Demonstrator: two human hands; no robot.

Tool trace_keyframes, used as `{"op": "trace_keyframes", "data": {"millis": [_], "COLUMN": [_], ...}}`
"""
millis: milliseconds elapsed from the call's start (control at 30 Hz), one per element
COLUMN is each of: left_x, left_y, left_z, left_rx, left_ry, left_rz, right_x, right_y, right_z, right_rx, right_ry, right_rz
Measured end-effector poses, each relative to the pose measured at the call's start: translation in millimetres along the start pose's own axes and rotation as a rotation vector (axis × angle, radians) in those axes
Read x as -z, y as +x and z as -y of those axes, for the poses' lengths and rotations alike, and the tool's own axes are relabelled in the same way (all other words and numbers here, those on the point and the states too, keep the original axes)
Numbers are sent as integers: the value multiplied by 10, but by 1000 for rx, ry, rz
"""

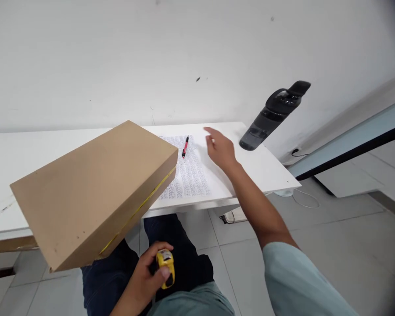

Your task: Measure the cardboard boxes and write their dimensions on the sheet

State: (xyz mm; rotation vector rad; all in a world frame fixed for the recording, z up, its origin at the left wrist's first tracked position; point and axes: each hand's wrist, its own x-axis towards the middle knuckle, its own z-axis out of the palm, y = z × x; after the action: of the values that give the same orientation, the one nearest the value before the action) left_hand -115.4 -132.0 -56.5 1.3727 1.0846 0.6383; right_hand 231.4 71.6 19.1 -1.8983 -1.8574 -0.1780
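My left hand (pixel 151 272) is wrapped round a yellow and black tape measure (pixel 165 267), held low above my lap. My right hand (pixel 220 149) hovers over the right part of the white table (pixel 250 169). Its index finger is stretched out and I see nothing in it. To the left of this hand, a red and black pen (pixel 185 147) lies on a sheet of paper (pixel 191 180) covered with dense writing. A large brown cardboard box (pixel 95 175) covers the paper's left part and juts past the table's front edge. A yellow strip runs along its near side.
A dark, see-through water bottle (pixel 266 118) stands right of my right hand, near the back edge. Behind the table is a white wall (pixel 118 61). Under the table, a whitish object (pixel 235 216) lies on the tiled floor (pixel 335 245).
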Motion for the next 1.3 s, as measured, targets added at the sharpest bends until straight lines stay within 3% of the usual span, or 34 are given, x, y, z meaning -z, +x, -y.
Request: {"op": "trace_keyframes", "data": {"millis": [67, 133, 233, 333, 500, 667, 767, 933, 1133, 1300], "left_x": [-57, -154, -250, -210, 29, 201, 227, 254, 265, 228], "left_y": [127, 296, 622, 947, 1323, 1583, 1643, 1646, 1730, 1751], "left_z": [-244, -440, -605, -703, -912, -1053, -1055, -1024, -977, -997], "left_rx": [-186, -427, -798, -955, -840, -590, -519, -418, -521, -440], "left_ry": [247, 477, 800, 991, 1068, 934, 909, 840, 744, 753], "left_rz": [55, 100, 145, 155, 85, -47, -86, -55, -73, -82], "right_x": [-100, -220, -331, -318, -276, -445, -511, -548, -580, -531], "right_y": [423, 639, 708, 686, 569, 382, 344, 396, 395, 383], "right_z": [38, 158, 250, 104, -221, -159, -100, -141, -179, -175], "right_rx": [81, 163, 244, 227, -21, -153, -146, -157, -287, -339], "right_ry": [-92, -132, -160, -149, 43, 405, 586, 768, 805, 806], "right_rz": [208, 316, 355, 318, 131, -34, -20, 94, 73, 56]}}
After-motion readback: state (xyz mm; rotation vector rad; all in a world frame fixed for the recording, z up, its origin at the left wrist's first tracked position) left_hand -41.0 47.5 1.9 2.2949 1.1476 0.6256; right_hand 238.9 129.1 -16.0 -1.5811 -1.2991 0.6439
